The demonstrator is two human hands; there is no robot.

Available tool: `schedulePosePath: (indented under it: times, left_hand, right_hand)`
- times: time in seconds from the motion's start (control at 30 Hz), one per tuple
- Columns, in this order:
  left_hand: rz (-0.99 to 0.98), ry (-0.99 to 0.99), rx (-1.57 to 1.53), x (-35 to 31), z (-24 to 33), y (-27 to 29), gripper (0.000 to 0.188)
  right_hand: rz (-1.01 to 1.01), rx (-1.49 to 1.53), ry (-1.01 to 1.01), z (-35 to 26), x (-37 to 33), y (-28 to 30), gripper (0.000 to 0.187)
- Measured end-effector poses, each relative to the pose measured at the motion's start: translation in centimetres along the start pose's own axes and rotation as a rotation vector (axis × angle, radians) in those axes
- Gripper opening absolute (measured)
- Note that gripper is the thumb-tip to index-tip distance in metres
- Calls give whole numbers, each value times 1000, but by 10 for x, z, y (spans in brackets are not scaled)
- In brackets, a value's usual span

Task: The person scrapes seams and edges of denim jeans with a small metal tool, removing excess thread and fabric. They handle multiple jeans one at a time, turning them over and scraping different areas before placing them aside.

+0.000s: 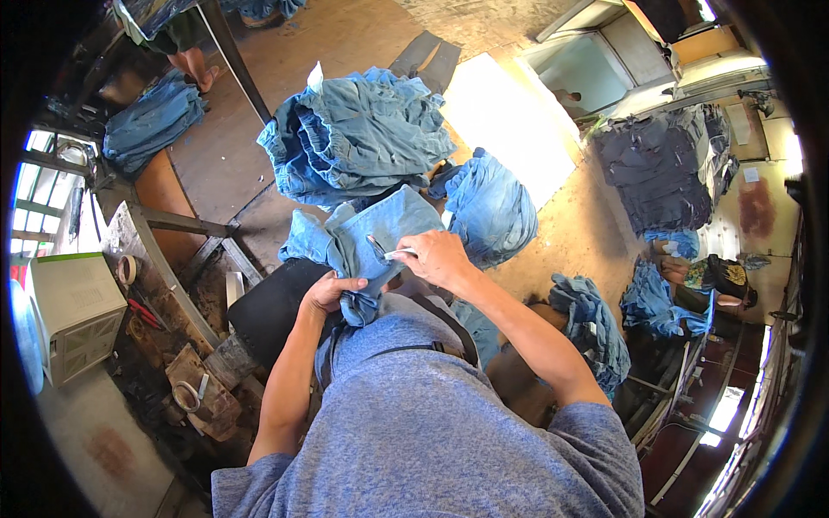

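A light blue denim garment (389, 223) lies bunched over my lap. My left hand (331, 290) is closed on its near edge, thumb on top of the cloth. Above the cloth my right hand (436, 256) pinches a small tool (399, 254) with a whitish part and a dark metal part, which looks like thread snips. Its tip points left, close to the denim; whether it touches cannot be seen. Just beyond stands a large stack of folded denim garments (363, 134). To its right a rounded heap of lighter denim (492, 207) rests beside the stack.
A wooden bench (155, 259) with a tape roll and red-handled tool is at left, by a white box-shaped appliance (78, 298). More denim (591, 324) lies at right, and a dark garment pile (661, 164) farther off. People sit at far right and stand at upper left.
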State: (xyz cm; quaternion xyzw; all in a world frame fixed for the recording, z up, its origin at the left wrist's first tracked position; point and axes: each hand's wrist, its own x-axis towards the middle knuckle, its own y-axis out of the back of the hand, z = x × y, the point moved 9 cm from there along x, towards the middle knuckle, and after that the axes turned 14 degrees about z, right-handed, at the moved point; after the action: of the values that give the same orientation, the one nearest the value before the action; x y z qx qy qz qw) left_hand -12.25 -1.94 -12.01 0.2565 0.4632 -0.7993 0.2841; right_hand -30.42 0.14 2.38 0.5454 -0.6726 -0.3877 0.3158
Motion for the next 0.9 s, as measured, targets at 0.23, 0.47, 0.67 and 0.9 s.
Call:
schedulePosePath:
  times: [0.23,0.47,0.67,0.9]
  left_hand:
    - [38,-8,-22,10,-5,12,51]
    - [10,19,-14,14,-8,14,47]
    - [11,8,26,15,-6,13,56]
    - [6,31,4,16,-7,13,45]
  right_hand:
    - [-52,-107,-74,20,7,-5,24]
    - [-71,-119,-117,28,15,-5,27]
    - [-31,-156,-114,28,19,-3,30]
    - [-41,-134,-223,35,20,-2,33]
